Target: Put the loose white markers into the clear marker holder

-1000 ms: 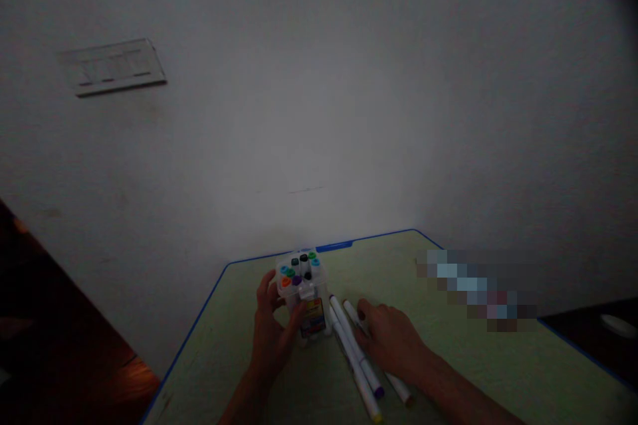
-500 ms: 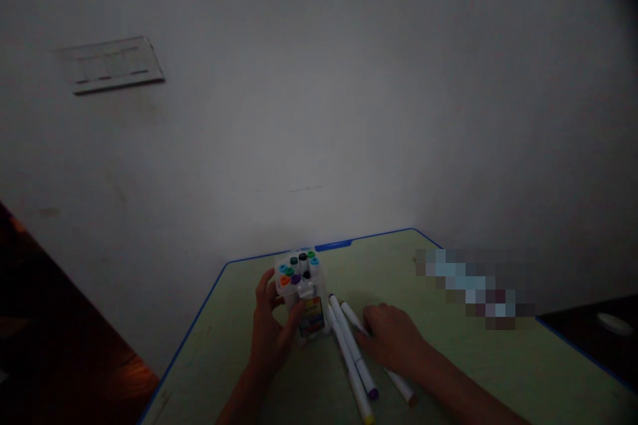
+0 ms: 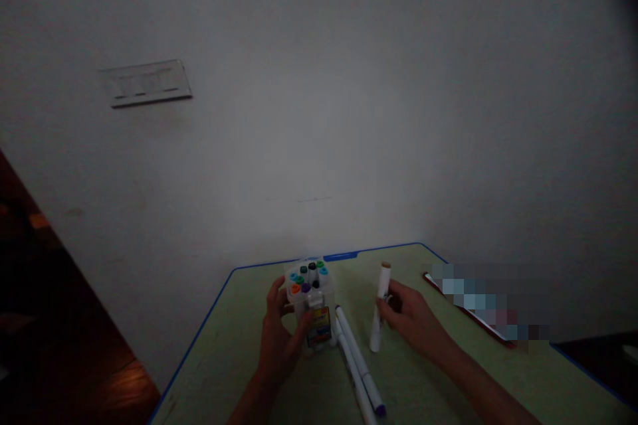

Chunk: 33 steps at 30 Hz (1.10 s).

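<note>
A clear plastic marker box [image 3: 312, 305] stands upright on the green table [image 3: 448, 372], holding several markers with coloured caps. My left hand [image 3: 279, 339] grips the box from its left side. My right hand [image 3: 411, 319] holds a white marker with a brown cap [image 3: 379, 309] nearly upright, lifted off the table to the right of the box. Two white markers [image 3: 356, 365] lie side by side on the table between my hands, one with a purple tip.
The table has a blue edge [image 3: 199, 339] and stands against a white wall with a switch plate [image 3: 147, 83]. A flat dark-edged object [image 3: 473, 315], partly blurred, lies at the right. Dark floor [image 3: 60, 358] lies to the left.
My right hand has picked one white marker up from the three lying on the table and raised it upright. My left hand stays on the box. The view shifted slightly.
</note>
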Motion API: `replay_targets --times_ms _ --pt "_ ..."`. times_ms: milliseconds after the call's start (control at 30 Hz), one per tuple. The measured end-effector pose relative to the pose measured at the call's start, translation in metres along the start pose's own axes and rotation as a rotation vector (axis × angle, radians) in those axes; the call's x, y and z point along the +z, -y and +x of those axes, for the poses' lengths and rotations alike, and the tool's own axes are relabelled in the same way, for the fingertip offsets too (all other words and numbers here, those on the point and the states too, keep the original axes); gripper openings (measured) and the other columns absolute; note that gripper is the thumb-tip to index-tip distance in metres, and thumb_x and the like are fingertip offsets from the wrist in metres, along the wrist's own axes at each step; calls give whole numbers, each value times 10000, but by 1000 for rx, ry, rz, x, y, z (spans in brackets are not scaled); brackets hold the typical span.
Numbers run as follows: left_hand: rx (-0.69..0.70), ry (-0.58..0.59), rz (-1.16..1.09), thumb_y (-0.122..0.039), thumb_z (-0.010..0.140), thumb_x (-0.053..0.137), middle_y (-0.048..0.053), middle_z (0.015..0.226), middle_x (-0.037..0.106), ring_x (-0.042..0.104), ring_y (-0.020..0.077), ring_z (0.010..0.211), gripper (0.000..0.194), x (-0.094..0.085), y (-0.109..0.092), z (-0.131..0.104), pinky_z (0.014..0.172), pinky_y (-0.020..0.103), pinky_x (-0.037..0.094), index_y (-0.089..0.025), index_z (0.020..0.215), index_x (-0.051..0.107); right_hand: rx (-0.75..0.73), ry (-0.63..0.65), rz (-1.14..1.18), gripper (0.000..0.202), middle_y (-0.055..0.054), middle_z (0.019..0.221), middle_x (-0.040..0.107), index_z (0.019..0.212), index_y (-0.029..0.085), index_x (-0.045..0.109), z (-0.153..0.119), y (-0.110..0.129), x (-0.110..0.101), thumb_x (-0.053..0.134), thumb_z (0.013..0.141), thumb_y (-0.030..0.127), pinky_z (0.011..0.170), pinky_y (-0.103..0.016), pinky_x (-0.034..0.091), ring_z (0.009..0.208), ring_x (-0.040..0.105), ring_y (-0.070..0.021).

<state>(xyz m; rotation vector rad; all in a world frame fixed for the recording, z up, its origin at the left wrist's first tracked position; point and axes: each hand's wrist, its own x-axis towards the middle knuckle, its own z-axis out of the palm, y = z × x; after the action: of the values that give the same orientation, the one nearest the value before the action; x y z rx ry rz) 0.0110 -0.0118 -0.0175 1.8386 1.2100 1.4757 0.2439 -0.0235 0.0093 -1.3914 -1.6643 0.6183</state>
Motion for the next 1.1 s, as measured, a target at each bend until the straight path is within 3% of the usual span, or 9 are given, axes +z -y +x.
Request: replay_targets --times_ms 100,233,400,600,867,1100 --pt "-19 4 -12 -417 779 519 64 1166 495 543 145 961 635 0 -1 0 847 340 467 -270 1276 152 -41 -109 282 187 24 574 487 752 179 449 6 22 -14 451 753 366 469 -247 401 500 497 -127" --pt "-35 6 -39 -401 784 518 58 1197 474 539 140 965 622 0 -2 0 849 338 467 -282 1275 155 -197 -242 478 291 -10 740 573 884 195 404 17 72 -34 550 719 385 487 -246 453 549 532 -118" --pt "-15 22 -54 -417 787 510 63 1205 464 539 136 962 611 0 0 0 839 336 482 -271 1266 160 -325 -173 543 467 14 727 580 1094 214 307 32 120 -32 562 717 321 499 -235 471 547 541 -112" --pt "-16 28 -54 -410 785 515 55 1186 478 552 121 912 628 1 4 2 819 313 492 -267 1272 145 -404 -44 376 640 28 720 586 1283 280 162 48 121 -8 494 744 185 520 -247 470 536 546 -110" --pt "-19 17 -40 -411 774 528 51 1185 484 539 130 949 650 0 6 1 826 309 476 -270 1283 148 -474 -191 314 562 16 695 562 1281 268 241 44 116 -32 491 780 214 485 -246 451 561 546 -131" --pt "-18 20 -45 -415 775 525 43 1188 482 545 122 939 620 0 4 0 828 308 480 -275 1260 164 -545 -215 222 487 20 691 529 1272 258 281 41 119 -25 454 817 239 510 -258 439 575 533 -130"
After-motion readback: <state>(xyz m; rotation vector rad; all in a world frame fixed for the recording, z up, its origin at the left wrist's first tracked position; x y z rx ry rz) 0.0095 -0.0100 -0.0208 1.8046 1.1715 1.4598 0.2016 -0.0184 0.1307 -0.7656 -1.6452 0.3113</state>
